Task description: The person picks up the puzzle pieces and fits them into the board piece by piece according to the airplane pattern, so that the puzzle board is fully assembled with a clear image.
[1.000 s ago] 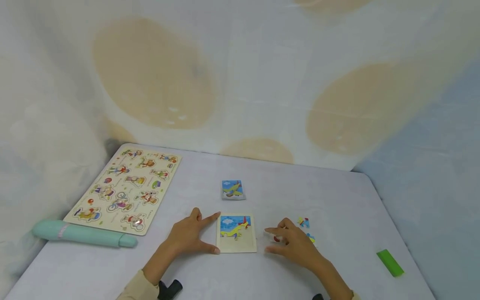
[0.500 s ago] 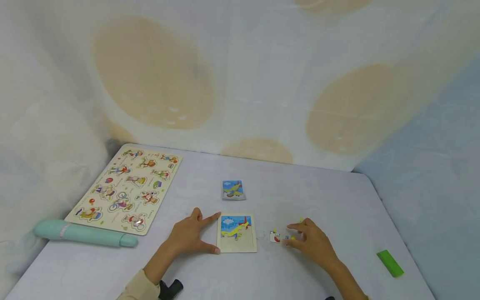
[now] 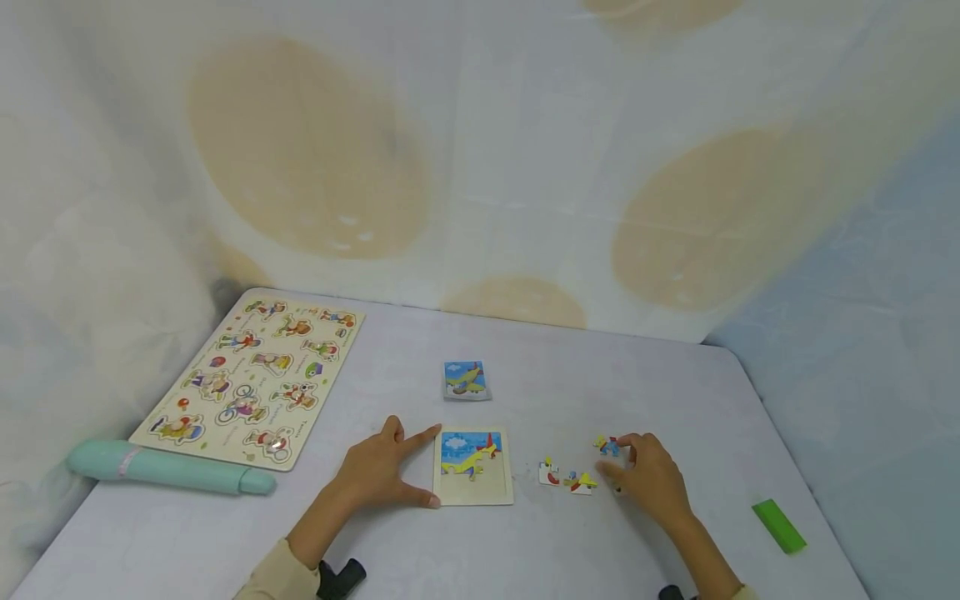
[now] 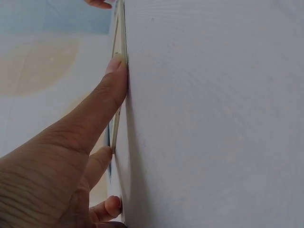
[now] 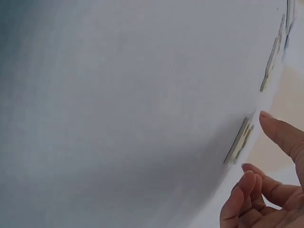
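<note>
one left hand (image 3: 378,471) touches the small board (image 3: 483,492), thumb and forefinger spread.

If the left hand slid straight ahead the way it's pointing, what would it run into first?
The puzzle board: the left hand seems to touch its left edge at thumb and index fingertip, so it would probably push that.

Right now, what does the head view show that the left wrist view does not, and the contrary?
Only head: the character board, teal object, green block and loose puzzle pieces.
Only left wrist: a close, nearly edge-on look along the side of the tray.
Both: the left hand, its fingers touching the tray, and the white tabletop.
</note>
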The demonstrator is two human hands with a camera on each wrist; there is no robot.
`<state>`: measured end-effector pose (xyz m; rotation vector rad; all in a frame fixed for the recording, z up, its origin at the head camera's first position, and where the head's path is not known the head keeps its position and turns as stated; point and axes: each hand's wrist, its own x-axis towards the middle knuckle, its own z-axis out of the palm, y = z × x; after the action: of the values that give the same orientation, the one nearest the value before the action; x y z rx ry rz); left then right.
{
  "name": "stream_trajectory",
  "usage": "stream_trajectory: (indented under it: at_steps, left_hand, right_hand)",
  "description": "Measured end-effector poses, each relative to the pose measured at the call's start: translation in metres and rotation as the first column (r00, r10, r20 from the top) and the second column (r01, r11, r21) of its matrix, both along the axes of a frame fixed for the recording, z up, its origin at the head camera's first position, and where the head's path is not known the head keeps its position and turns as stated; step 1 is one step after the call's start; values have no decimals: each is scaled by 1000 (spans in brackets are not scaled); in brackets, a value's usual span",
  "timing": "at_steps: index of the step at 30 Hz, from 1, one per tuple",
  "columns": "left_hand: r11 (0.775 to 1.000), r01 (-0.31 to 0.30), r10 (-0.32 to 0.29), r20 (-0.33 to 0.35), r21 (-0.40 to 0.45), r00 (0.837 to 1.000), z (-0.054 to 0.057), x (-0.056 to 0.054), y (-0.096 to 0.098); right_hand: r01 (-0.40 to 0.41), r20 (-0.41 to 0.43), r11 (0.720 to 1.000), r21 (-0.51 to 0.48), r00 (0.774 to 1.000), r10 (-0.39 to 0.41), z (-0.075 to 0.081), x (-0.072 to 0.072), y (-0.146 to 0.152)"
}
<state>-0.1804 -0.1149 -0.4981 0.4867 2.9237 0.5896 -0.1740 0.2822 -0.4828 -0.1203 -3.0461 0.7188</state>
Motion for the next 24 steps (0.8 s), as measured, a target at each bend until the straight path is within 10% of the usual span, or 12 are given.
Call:
stream_trajectory:
  at_steps: [24]
  left_hand:
    - [1000,12,-12,-3,-15,1000,-6,-2,-2]
  right_hand:
    - [-11,-10,998,69,1000,11,-3,-15,1]
